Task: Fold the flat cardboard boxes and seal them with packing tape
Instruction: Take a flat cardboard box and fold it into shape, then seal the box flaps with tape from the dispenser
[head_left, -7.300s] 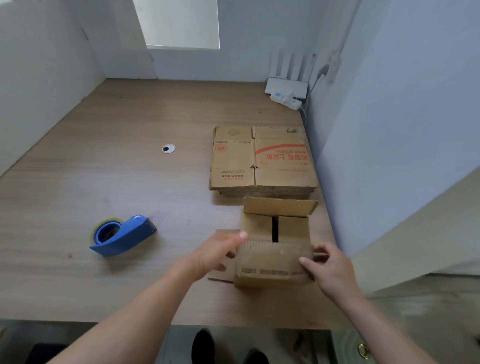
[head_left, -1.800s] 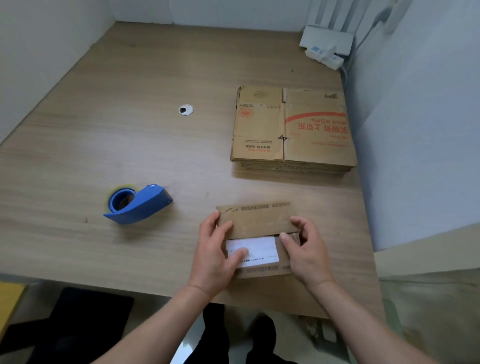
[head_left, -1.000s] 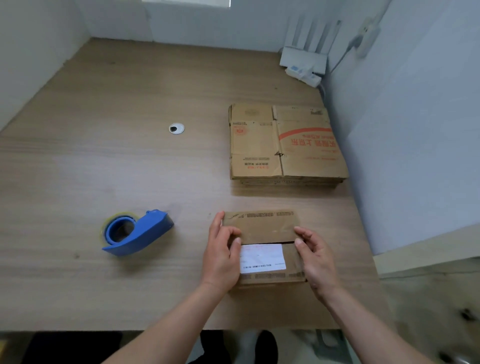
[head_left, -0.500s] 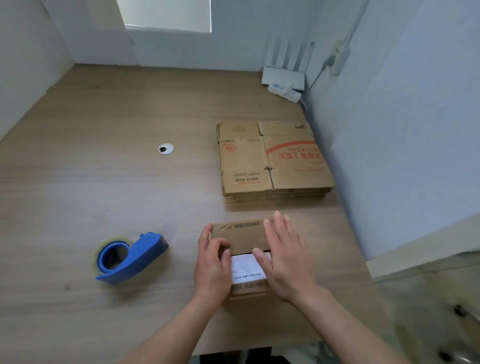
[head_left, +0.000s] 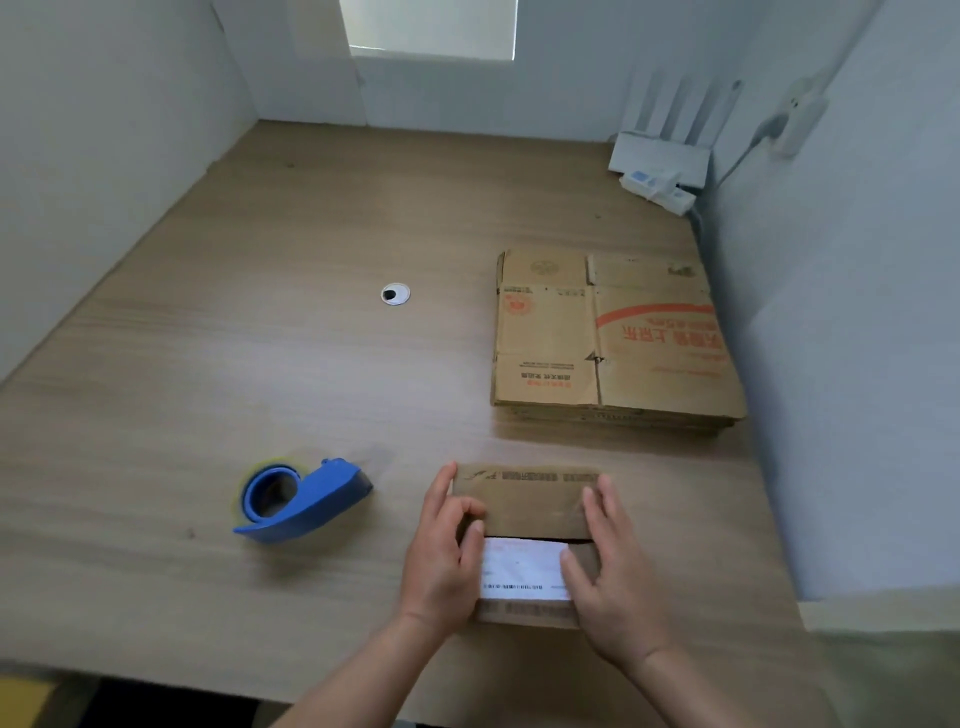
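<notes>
1. The small cardboard box (head_left: 524, 512) lies on the table (head_left: 208, 364) between the two hands. Its top flaps are folded down and meet along a seam that runs from hand to hand.
2. The left hand (head_left: 441, 561) rests on the box's left end. Its fingers stretch along that edge toward the far corner and the thumb presses on top by the seam. It grips nothing.
3. The right hand (head_left: 613, 587) lies flat on the box's right end with its fingers straight and pointing away. The thumb lies on the near flap.
4. A white label (head_left: 519, 566) sits on the near flap between the two thumbs. Its print is too blurred to read.
5. A blue tape dispenser (head_left: 296, 499) lies on the table to the left of the left hand, well apart from it.
6. A stack of flat boxes (head_left: 613, 343) lies beyond the right hand, apart from the small box.
7. A round grommet (head_left: 395, 294) sits far beyond the left hand. What looks like a white router (head_left: 660, 161) stands far beyond the right hand.
</notes>
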